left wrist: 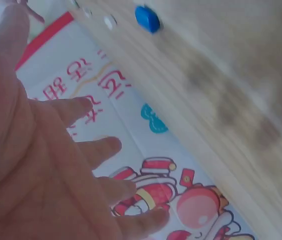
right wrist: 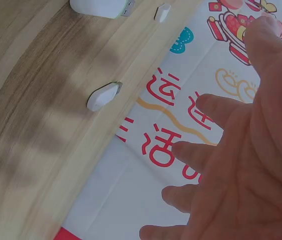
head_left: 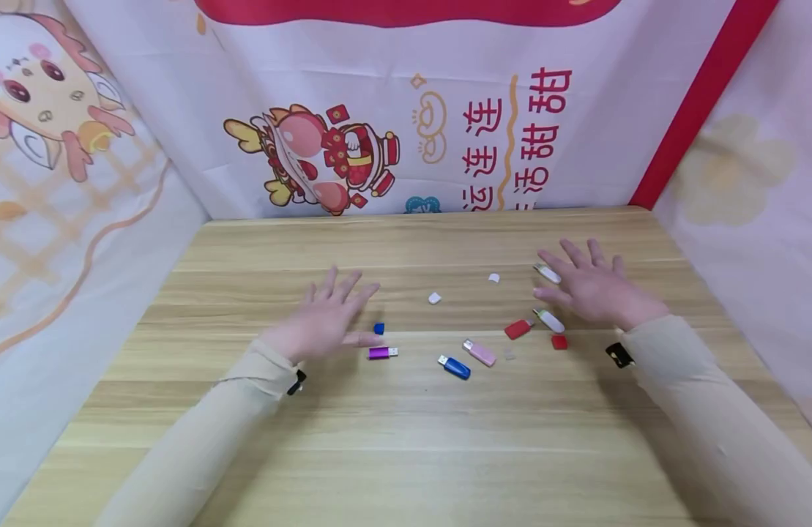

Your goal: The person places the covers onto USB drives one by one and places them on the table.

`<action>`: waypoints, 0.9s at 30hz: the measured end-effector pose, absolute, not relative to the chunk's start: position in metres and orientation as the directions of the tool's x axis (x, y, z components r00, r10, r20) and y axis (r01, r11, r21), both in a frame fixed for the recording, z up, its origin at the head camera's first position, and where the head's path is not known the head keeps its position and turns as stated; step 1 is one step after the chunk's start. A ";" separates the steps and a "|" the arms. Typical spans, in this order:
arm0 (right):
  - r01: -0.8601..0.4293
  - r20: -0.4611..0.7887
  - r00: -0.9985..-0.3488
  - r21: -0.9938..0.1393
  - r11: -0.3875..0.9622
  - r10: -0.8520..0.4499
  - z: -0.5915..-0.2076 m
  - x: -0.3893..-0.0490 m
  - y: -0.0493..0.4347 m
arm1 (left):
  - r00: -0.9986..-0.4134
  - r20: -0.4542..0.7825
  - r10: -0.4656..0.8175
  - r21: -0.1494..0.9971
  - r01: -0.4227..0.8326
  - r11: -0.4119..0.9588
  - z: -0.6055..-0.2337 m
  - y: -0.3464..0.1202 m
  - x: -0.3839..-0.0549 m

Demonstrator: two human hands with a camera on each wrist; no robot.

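My left hand (head_left: 320, 322) hovers over the table, fingers spread and holding nothing. By its thumb lie a purple USB stick (head_left: 379, 353) and a blue cap (head_left: 379, 329). On the right, my right hand (head_left: 600, 291) is also spread and empty, its palm above the wood. Two white USB sticks, a farther one (head_left: 548, 274) and a nearer one (head_left: 549, 320), lie near its fingers and thumb; both show in the right wrist view too. A red USB stick (head_left: 518, 329) and a red cap (head_left: 559, 342) are close by. Between the hands rest a pink USB stick (head_left: 481, 353) and a blue USB stick (head_left: 455, 367).
Two white caps, one left (head_left: 435, 298) and one right (head_left: 494, 278), lie farther back on the wooden table (head_left: 406, 454). A small translucent cap (head_left: 509, 355) sits beside the pink stick. Behind the table's back edge hangs a printed cloth (head_left: 379, 66), with more cloth at both sides.
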State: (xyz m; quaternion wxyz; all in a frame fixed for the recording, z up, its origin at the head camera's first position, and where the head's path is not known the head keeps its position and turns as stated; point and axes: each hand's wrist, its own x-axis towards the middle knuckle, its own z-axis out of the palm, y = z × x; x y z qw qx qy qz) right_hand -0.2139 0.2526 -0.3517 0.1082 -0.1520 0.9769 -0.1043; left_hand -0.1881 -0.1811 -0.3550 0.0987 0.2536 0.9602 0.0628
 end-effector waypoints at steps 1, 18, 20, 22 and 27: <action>-0.278 -0.177 -0.930 -0.237 0.931 -0.322 -0.352 -0.213 0.253 | -0.844 -0.144 0.516 0.159 0.495 0.854 -0.356 -0.181 -0.185; -0.432 -0.005 -0.900 -0.119 0.894 -0.436 -0.365 -0.199 0.250 | -0.719 0.006 0.695 0.117 0.691 0.713 -0.378 -0.162 -0.158; -0.456 0.025 -0.889 -0.127 0.881 -0.457 -0.366 -0.195 0.246 | -0.738 -0.014 0.675 0.115 0.669 0.734 -0.381 -0.160 -0.159; -0.471 0.036 -0.882 -0.128 0.873 -0.470 -0.367 -0.192 0.242 | -0.751 -0.029 0.660 0.111 0.654 0.749 -0.383 -0.159 -0.159; -0.505 0.057 -0.863 -0.111 0.856 -0.502 -0.371 -0.185 0.230 | -0.762 -0.048 0.646 0.110 0.638 0.762 -0.388 -0.157 -0.163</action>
